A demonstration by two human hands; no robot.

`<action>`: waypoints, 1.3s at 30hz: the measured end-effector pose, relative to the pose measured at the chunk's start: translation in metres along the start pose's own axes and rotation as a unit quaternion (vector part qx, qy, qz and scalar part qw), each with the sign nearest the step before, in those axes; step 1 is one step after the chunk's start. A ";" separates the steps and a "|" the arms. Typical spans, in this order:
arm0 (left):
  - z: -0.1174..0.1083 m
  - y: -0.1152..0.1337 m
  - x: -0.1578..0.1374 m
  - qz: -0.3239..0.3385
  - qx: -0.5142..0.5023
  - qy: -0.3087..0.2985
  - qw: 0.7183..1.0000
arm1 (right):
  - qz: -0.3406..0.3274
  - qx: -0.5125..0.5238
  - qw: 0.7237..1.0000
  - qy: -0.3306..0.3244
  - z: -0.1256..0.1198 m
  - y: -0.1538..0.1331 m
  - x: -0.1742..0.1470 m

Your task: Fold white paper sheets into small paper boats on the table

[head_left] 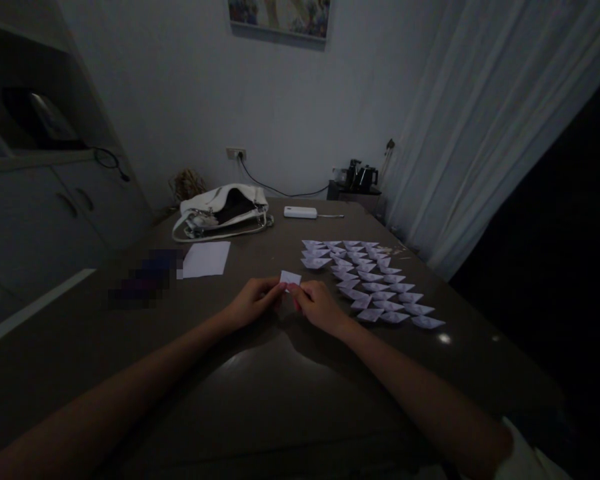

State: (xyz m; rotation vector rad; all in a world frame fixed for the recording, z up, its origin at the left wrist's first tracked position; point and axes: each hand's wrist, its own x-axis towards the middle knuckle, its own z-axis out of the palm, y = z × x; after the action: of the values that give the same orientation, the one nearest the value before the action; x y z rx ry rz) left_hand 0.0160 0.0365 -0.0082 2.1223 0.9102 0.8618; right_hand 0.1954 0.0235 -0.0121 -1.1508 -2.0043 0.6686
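Between both hands is a small folded piece of white paper [291,277], its upper edge showing above my thumbs. My left hand [256,301] pinches it from the left side, thumb on the near face. From the right, my right hand [317,305] grips its lower edge, the thumb close to the other thumb. The fingers behind the paper are mostly hidden. Several rows of folded white paper boats [377,287] stand on the table to the right of my right hand. Flat white paper [207,259] lies to the left, beyond my left hand.
On the dark table [270,400], a white handbag [225,207] rests at the back left. A white power bank [300,213] with a short strap lies at the back middle. Behind the table stands a black kettle [366,177]; a curtain [440,127] hangs at right.
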 end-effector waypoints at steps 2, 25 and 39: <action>0.000 0.001 0.000 -0.002 0.000 0.006 1.000 | 0.008 0.020 1.000 -0.005 0.000 0.002 0.001; 0.003 0.002 -0.001 -0.060 -0.147 -0.086 0.984 | -0.013 0.209 0.968 -0.137 0.007 0.012 -0.001; 0.002 -0.002 0.000 -0.043 -0.150 -0.095 0.983 | 0.019 0.221 0.974 -0.034 0.006 0.016 0.004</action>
State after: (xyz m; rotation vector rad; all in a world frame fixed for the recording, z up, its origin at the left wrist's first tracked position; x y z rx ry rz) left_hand 0.0168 0.0370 -0.0112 1.8536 0.7176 0.6915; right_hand 0.1979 0.0342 -0.0262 -0.9065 -1.7666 1.1207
